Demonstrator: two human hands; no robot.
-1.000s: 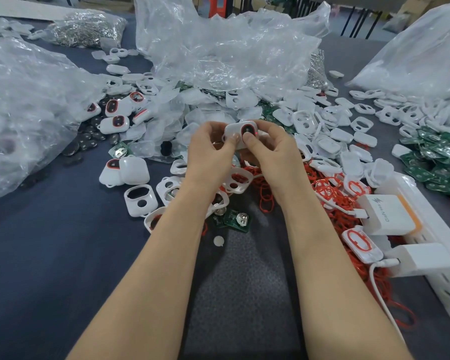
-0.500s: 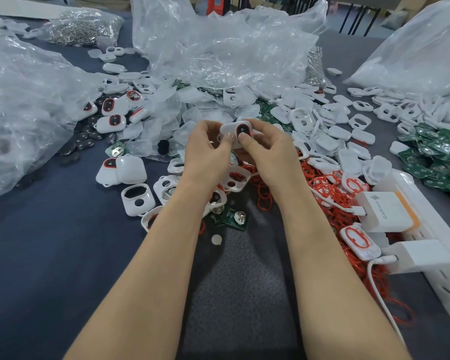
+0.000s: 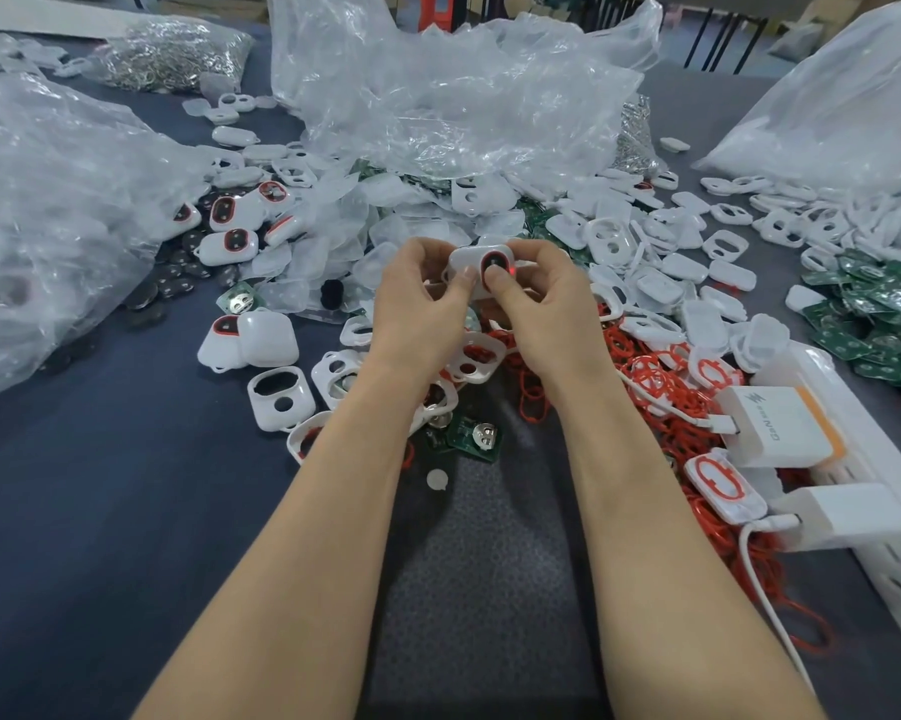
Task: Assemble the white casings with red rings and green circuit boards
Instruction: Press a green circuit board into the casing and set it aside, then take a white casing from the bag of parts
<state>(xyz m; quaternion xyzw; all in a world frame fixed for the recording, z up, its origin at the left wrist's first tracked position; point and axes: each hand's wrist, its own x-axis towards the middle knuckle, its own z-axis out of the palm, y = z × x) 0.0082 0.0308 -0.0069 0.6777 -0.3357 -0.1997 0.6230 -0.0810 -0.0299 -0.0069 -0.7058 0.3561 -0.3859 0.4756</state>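
Observation:
Both hands hold one white casing (image 3: 466, 259) with a red-ringed dark button above the middle of the table. My left hand (image 3: 421, 298) grips its left end with curled fingers. My right hand (image 3: 539, 304) grips the right end, and its thumb presses on the red-ringed button. A small red light shows beside that thumb. Loose red rings (image 3: 661, 392) lie in a heap to the right. A green circuit board (image 3: 477, 436) with a metal clip lies just below my wrists. Empty white casing frames (image 3: 281, 400) lie to the left.
Finished casings (image 3: 228, 246) sit by a big clear plastic bag (image 3: 48, 210) at the left. Another crumpled bag (image 3: 453, 101) lies behind the pile. Green boards (image 3: 874, 309) are heaped far right, beside a white power strip (image 3: 885, 491) with chargers (image 3: 773, 426).
The hands and casing stay almost in place. A red light now glows by the right thumb on the button.

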